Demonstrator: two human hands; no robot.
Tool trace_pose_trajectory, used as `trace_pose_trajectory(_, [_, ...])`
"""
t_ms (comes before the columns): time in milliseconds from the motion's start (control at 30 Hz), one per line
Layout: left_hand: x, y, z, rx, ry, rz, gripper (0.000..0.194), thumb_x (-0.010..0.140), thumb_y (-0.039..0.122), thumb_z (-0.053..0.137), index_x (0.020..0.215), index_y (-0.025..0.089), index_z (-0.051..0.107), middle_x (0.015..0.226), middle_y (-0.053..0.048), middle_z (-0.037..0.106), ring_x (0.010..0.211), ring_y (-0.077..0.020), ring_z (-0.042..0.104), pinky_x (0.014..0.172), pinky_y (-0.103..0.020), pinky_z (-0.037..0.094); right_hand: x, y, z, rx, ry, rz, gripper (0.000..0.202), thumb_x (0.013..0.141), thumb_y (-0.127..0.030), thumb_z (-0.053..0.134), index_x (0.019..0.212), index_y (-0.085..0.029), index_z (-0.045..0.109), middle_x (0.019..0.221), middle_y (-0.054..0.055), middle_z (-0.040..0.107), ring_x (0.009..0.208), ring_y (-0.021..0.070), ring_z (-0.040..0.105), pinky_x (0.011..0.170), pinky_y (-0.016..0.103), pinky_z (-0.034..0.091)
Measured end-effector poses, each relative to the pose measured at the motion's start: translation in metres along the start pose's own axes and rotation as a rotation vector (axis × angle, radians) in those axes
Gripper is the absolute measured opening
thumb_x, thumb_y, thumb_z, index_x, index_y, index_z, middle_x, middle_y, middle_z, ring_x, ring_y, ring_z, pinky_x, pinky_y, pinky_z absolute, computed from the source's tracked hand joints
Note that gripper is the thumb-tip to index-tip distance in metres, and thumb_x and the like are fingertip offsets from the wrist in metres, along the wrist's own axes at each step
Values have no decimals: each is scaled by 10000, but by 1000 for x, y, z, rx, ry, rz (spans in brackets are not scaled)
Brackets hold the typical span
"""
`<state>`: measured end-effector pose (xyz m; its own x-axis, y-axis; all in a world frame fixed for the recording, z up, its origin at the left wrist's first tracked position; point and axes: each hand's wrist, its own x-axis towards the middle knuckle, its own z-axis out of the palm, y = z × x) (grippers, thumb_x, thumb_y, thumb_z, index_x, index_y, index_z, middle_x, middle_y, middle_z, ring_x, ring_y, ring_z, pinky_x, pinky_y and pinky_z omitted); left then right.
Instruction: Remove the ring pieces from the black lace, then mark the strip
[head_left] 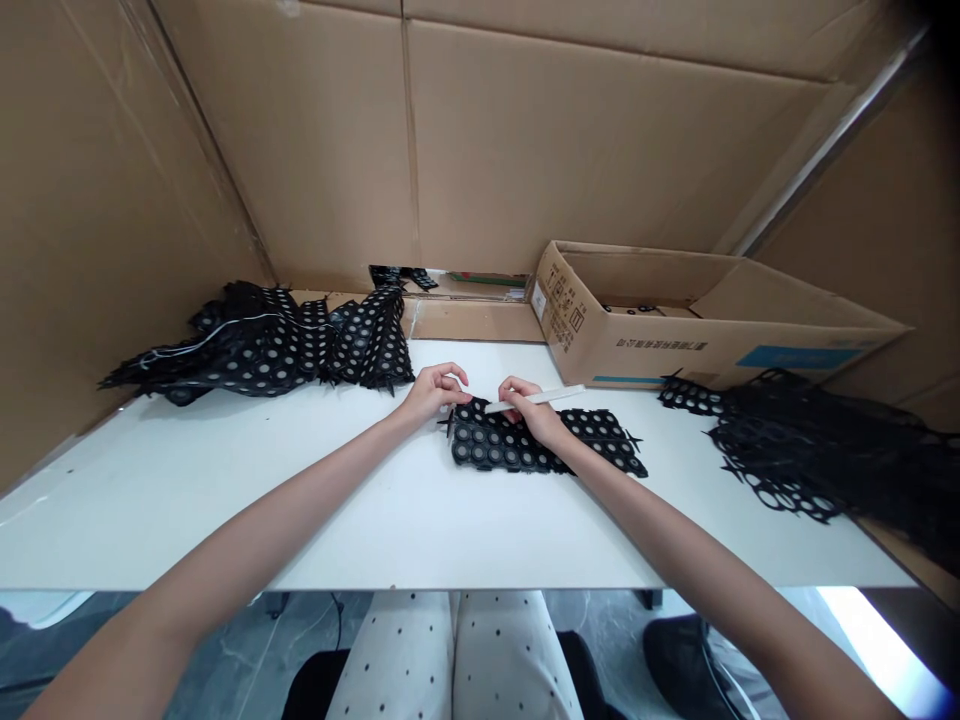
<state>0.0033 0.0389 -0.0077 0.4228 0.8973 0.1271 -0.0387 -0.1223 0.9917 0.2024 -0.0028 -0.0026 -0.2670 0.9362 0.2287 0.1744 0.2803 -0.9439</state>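
Black dotted sheet point(514, 455): lying flat on white tabletop point(337, 530), in front of the person, between both hands; seen in head view; rows of pale round spots, small spiky tabs at both ends; partly covered by right wrist.
Left hand point(433, 390): fingers loosely curled, partly open; thumb tip at upper left corner of sheet, forefinger bent just above; cannot tell whether pinching the edge or only resting there.
Right hand point(529, 405): closed in a writing-like grip on white stick; poised over upper part of sheet.
White stick point(559, 395): slim, slanted; lower end pointing left, at top edge of sheet, other end sticking out past right hand; contact of tip cannot be told.
Left pile point(300, 340): black dotted sheets, bunched at back left, well apart from left hand; pale cord point(217, 335) lying across.
Right pile point(810, 440): black, lacy-edged, heaped at right side of tabletop, in front of box.
Cardboard box point(637, 345): open-topped, at back right; blue patches and dark print outside, few black pieces point(630, 309) inside.
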Motion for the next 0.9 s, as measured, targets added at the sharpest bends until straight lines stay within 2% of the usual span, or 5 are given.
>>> trace_pose_trajectory(200, [-2, 3, 2, -6, 8, 19, 263, 546, 226, 745, 678, 150, 530, 453, 72, 472, 423, -56, 393, 474, -193, 276, -2, -2, 4, -175, 10, -43, 275, 857, -404, 463, 673, -200, 470, 527, -55, 407, 501, 107, 358, 510, 241, 272])
trace_pose_trajectory(400, [3, 4, -2, -31, 31, -61, 243, 532, 223, 740, 650, 143, 544, 454, 62, 474, 414, -54, 370, 457, -196, 236, 4, 2, -5, 90, -23, 39, 282, 826, -460, 502, 800, -188, 570, 523, -42, 489, 498, 113, 437, 512, 238, 327])
trace_pose_trajectory(567, [4, 7, -9, -29, 39, -73, 215, 531, 198, 727, 641, 139, 553, 451, 63, 470, 419, -52, 369, 464, -196, 232, 5, 6, -3, 225, 40, 57, 232, 794, -375, 536, 721, -172, 620, 582, -10, 547, 539, 116, 487, 547, 246, 381])
trace_pose_trajectory(733, [3, 8, -9, -34, 56, -67, 190, 533, 185, 714, 632, 136, 559, 465, 60, 484, 431, -51, 373, 467, -195, 234, 6, 12, -5, 322, 212, 55, 169, 720, -235, 494, 579, -176, 564, 462, -22, 474, 426, 99, 406, 439, 234, 296])
trace_pose_trajectory(900, [5, 4, -11, -43, 68, -71, 208, 530, 185, 715, 652, 139, 553, 448, 65, 476, 415, -47, 360, 458, -191, 229, 6, 12, -5, 298, 211, 75, 109, 679, -213, 486, 593, -181, 546, 440, -32, 458, 407, 97, 403, 416, 227, 261])
